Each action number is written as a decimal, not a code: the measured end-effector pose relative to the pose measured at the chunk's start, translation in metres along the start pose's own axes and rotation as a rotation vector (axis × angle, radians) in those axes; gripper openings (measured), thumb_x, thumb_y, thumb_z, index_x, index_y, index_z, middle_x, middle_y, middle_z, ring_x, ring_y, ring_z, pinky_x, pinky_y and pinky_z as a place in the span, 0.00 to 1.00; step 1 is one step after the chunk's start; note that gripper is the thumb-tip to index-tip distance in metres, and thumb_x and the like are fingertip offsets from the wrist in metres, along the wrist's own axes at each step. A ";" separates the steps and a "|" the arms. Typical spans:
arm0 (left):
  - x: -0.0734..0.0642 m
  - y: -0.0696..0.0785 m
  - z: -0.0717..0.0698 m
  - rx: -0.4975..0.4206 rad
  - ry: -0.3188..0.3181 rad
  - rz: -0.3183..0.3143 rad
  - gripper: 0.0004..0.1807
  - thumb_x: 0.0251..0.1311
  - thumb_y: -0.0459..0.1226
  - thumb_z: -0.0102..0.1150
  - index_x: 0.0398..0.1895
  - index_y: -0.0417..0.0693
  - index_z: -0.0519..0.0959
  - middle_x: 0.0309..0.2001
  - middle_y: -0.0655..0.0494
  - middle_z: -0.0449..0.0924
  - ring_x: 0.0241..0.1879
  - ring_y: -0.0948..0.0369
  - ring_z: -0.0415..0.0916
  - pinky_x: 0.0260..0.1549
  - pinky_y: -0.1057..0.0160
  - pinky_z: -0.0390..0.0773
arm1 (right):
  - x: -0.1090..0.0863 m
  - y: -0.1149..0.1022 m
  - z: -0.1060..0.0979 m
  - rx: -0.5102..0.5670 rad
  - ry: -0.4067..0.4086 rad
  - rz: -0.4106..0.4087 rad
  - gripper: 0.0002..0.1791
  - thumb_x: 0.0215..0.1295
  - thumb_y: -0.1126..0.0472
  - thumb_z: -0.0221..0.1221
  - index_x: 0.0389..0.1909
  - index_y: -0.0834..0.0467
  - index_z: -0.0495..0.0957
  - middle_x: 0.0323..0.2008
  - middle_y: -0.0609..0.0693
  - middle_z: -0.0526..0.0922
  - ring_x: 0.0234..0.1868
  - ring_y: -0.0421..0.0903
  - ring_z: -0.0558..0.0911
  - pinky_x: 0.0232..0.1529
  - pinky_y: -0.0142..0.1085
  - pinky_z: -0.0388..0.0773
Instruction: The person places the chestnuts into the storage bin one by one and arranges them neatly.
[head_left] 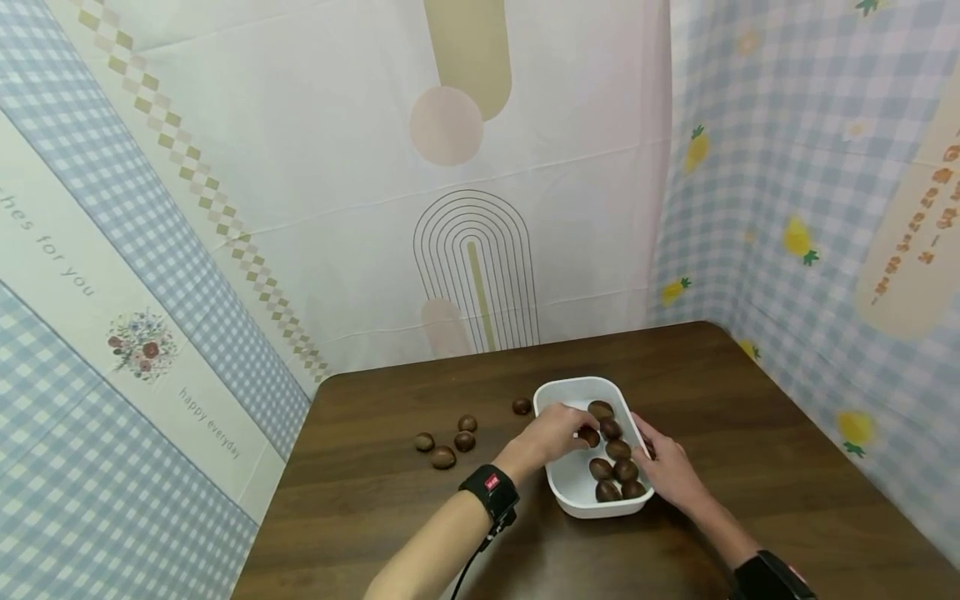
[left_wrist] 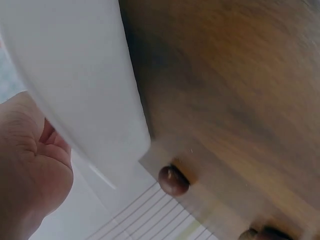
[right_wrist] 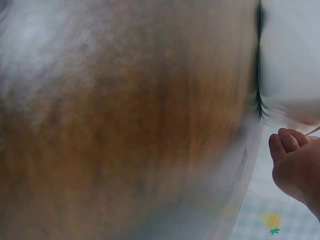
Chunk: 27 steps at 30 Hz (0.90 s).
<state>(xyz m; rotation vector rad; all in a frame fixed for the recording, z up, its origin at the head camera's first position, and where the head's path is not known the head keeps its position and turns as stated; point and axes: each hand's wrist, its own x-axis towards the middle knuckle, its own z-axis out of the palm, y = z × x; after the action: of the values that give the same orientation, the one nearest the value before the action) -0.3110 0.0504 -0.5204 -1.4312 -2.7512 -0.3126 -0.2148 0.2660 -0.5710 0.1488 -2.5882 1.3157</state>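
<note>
In the head view my left hand (head_left: pixel 551 433) is inside a white rectangular container (head_left: pixel 577 505), pinching a brown chestnut (head_left: pixel 588 437) between thumb and fingers. Several more chestnuts (head_left: pixel 618 450) lie in the container, mostly along its right side and near end. My right hand (head_left: pixel 667 468) grips the container's right wall, its thumb over the rim. The left wrist view has the left hand (left_wrist: pixel 30 165) reaching over the container wall (left_wrist: pixel 75 75), which hides its fingertips. From the right wrist, curled fingers of the right hand (right_wrist: pixel 295 157) show beside the container's outer wall (right_wrist: pixel 290 55).
Several loose chestnuts (head_left: pixel 465 440) lie left of the container on the brown wooden table (head_left: pixel 360 500), and a single chestnut (head_left: pixel 521 406) sits near its far left corner. Patterned cloth (head_left: pixel 337 275) hangs behind the table and at both sides. A black cable (head_left: pixel 468 567) trails from the left wristband.
</note>
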 end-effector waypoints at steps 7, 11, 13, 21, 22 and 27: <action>0.006 0.007 0.008 -0.005 -0.056 -0.045 0.13 0.67 0.40 0.74 0.53 0.58 0.89 0.45 0.69 0.88 0.46 0.72 0.81 0.50 0.74 0.76 | -0.002 0.000 0.001 -0.039 0.036 -0.015 0.34 0.69 0.73 0.60 0.76 0.69 0.68 0.55 0.71 0.85 0.48 0.55 0.84 0.47 0.49 0.82; 0.007 0.010 0.009 0.002 -0.070 -0.038 0.13 0.67 0.40 0.74 0.54 0.57 0.89 0.46 0.67 0.88 0.46 0.71 0.82 0.51 0.73 0.76 | -0.002 0.000 0.000 -0.043 0.048 -0.025 0.34 0.67 0.74 0.60 0.75 0.69 0.69 0.55 0.70 0.85 0.48 0.55 0.84 0.47 0.51 0.82; 0.007 0.010 0.009 0.012 -0.075 -0.032 0.13 0.67 0.40 0.74 0.54 0.57 0.89 0.47 0.67 0.88 0.47 0.71 0.82 0.51 0.73 0.76 | -0.002 0.000 0.000 -0.044 0.049 -0.030 0.34 0.67 0.73 0.60 0.75 0.69 0.69 0.56 0.71 0.85 0.48 0.55 0.84 0.48 0.51 0.82; 0.006 0.009 0.007 -0.019 -0.087 -0.015 0.15 0.66 0.37 0.74 0.55 0.56 0.88 0.49 0.66 0.89 0.48 0.72 0.82 0.52 0.74 0.76 | -0.002 -0.001 0.000 -0.046 0.058 -0.036 0.33 0.67 0.73 0.60 0.75 0.69 0.69 0.55 0.70 0.85 0.47 0.55 0.84 0.48 0.52 0.81; 0.006 0.008 0.006 -0.029 -0.088 -0.014 0.15 0.66 0.37 0.74 0.56 0.56 0.88 0.50 0.66 0.88 0.49 0.71 0.82 0.52 0.74 0.76 | -0.002 -0.001 0.001 -0.049 0.057 -0.035 0.33 0.67 0.73 0.60 0.75 0.69 0.69 0.55 0.70 0.85 0.47 0.55 0.84 0.48 0.52 0.81; 0.002 0.003 0.000 -0.088 -0.079 -0.006 0.17 0.69 0.36 0.71 0.59 0.54 0.87 0.53 0.65 0.88 0.51 0.71 0.81 0.51 0.75 0.76 | -0.001 -0.001 0.000 -0.018 0.025 -0.007 0.33 0.70 0.74 0.58 0.76 0.70 0.66 0.58 0.72 0.83 0.50 0.57 0.84 0.47 0.50 0.82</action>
<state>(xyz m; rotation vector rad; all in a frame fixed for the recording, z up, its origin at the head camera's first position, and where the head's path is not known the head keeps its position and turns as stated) -0.3098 0.0535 -0.5202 -1.4870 -2.8377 -0.3898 -0.2136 0.2653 -0.5706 0.1371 -2.5760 1.2840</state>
